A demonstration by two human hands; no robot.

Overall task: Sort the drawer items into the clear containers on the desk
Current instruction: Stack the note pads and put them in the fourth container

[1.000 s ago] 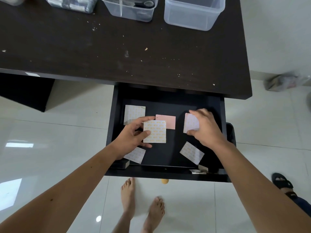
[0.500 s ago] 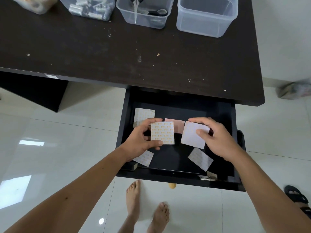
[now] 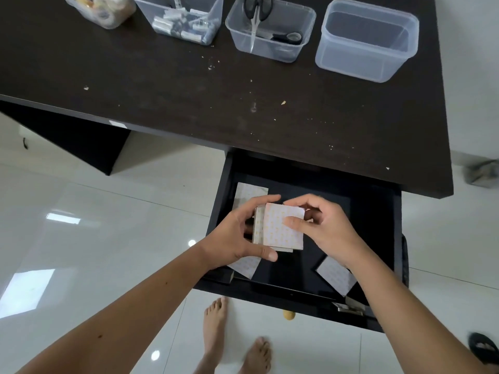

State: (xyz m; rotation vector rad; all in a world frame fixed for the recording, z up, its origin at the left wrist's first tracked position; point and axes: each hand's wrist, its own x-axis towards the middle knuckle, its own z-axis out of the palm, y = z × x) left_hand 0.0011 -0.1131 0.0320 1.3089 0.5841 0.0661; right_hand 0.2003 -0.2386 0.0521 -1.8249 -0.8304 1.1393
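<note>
Over the open black drawer (image 3: 378,265), both forearms reach in from six o'clock; left hand (image 3: 235,238) and right hand (image 3: 321,233) curl their fingers (image 3: 293,221), grasping a small stack of patterned square sticker sheets (image 3: 280,230) together; clear plastic containers (image 3: 367,39) stand at twelve o'clock on the tabletop (image 3: 189,90)

Both hands, the left hand (image 3: 232,238) and the right hand (image 3: 321,233), sit close together inside the open drawer (image 3: 378,238). The desk (image 3: 189,103) edge hangs just past the fingers and blocks going straight ahead. Going up is open. Far ahead, four clear tubs (image 3: 367,41) line the desk's back. Drawer walls close in on both sides.
</note>
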